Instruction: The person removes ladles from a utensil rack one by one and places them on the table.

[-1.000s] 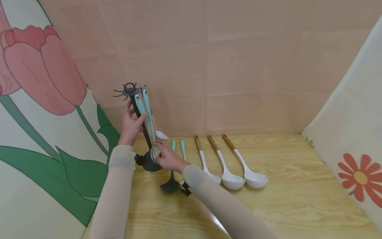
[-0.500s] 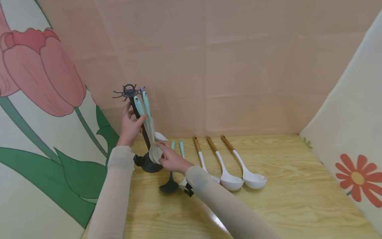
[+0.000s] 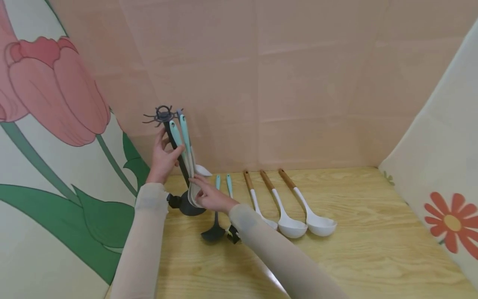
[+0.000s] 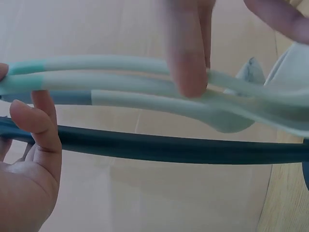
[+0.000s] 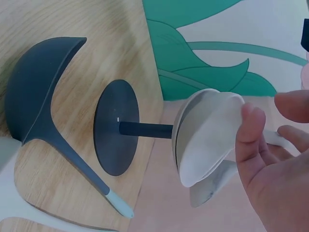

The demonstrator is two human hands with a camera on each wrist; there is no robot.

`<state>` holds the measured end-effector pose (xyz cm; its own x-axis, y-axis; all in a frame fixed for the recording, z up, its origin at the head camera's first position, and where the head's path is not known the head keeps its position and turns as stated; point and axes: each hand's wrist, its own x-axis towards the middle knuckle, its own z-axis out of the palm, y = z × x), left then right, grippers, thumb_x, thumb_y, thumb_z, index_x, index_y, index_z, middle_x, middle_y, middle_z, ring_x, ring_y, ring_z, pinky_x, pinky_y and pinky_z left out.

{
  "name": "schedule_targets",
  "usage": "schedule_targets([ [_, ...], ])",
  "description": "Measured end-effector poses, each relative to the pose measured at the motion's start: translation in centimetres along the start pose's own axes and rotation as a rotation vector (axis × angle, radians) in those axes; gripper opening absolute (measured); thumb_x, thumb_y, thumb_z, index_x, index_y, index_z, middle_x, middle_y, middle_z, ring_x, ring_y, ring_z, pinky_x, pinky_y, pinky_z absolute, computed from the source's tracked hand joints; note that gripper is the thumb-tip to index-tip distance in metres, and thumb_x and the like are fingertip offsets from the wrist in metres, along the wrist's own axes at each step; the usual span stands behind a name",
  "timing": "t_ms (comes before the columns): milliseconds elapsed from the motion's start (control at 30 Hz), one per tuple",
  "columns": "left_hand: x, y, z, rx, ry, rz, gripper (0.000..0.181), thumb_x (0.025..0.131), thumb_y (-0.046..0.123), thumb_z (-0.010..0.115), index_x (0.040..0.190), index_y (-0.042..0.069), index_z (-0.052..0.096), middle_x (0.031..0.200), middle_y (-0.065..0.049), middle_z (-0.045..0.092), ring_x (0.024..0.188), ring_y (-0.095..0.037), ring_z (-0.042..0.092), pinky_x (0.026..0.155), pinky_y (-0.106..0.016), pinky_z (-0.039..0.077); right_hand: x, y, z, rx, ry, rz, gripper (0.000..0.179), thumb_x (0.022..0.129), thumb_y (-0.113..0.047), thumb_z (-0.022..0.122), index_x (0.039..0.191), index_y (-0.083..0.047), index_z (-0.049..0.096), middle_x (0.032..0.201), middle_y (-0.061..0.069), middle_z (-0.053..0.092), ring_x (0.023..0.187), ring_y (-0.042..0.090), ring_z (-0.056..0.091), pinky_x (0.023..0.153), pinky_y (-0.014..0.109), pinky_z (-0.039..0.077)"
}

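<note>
My left hand (image 3: 162, 160) holds the pole of a dark utensil stand (image 3: 164, 115) in its upper part, with the thumb against a teal ladle handle (image 3: 174, 132). Two pale ladles (image 4: 116, 79) with teal handle ends stand close together along the pole. Their bowls (image 5: 207, 137) overlap in the right wrist view. Pinching at the ladle necks just above the bowls is my right hand (image 3: 214, 195); its fingers hide part of the contact. A further white ladle (image 3: 202, 170) hangs behind them on the stand. The round base (image 5: 116, 128) rests on the table.
On the wood-patterned table (image 3: 358, 257) lie a dark ladle (image 3: 213, 232) with a teal handle end and another teal-handled one (image 3: 229, 182), partly hidden by my arm. Several white ladles (image 3: 293, 227) with wooden handles lie right of them. A pinkish cloth (image 3: 298, 104) hangs behind.
The ladle bowl by my right hand has turned slightly and come back near its earlier angle. My right hand has shifted a little with it. My left hand has stayed at the pole.
</note>
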<state>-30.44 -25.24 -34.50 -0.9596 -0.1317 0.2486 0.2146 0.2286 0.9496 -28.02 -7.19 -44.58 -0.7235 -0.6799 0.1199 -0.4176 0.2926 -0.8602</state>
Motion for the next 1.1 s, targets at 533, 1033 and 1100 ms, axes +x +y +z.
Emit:
schedule_targets([
  [533, 0.5, -0.3, 0.0, -0.009, -0.01, -0.028, 0.086, 0.094, 0.01, 0.064, 0.159, 0.035, 0.014, 0.152, -0.013, 0.039, 0.074, -0.018, 0.059, 0.049, -0.021, 0.043, -0.5, 0.6, -0.5, -0.041, 0.22, -0.005, 0.057, 0.091, 0.003, 0.052, 0.147, -0.003, 0.046, 0.153, 0.013, 0.037, 0.086, 0.014, 0.054, 0.071, 0.025, 0.049],
  [1033, 0.2, -0.5, -0.1, -0.029, 0.006, 0.004, 0.078, 0.098, 0.012, 0.059, 0.158, 0.039, 0.018, 0.149, -0.01, 0.042, 0.076, -0.016, 0.056, 0.049, -0.022, 0.044, -0.5, 2.6, -0.9, -0.124, 0.525, -0.108, 0.023, 0.101, -0.004, 0.057, 0.119, -0.001, 0.071, 0.116, 0.014, 0.062, 0.1, 0.025, 0.066, 0.086, 0.033, 0.057],
  [1100, 0.1, -0.5, -0.2, -0.064, 0.007, -0.003, 0.07, 0.1, 0.013, 0.049, 0.158, 0.037, 0.019, 0.149, -0.01, 0.041, 0.08, -0.015, 0.055, 0.049, -0.022, 0.044, -0.6, 2.8, -0.9, -0.133, 0.549, -0.104, 0.021, 0.1, -0.003, 0.058, 0.115, -0.001, 0.073, 0.114, 0.013, 0.064, 0.1, 0.025, 0.067, 0.087, 0.034, 0.057],
])
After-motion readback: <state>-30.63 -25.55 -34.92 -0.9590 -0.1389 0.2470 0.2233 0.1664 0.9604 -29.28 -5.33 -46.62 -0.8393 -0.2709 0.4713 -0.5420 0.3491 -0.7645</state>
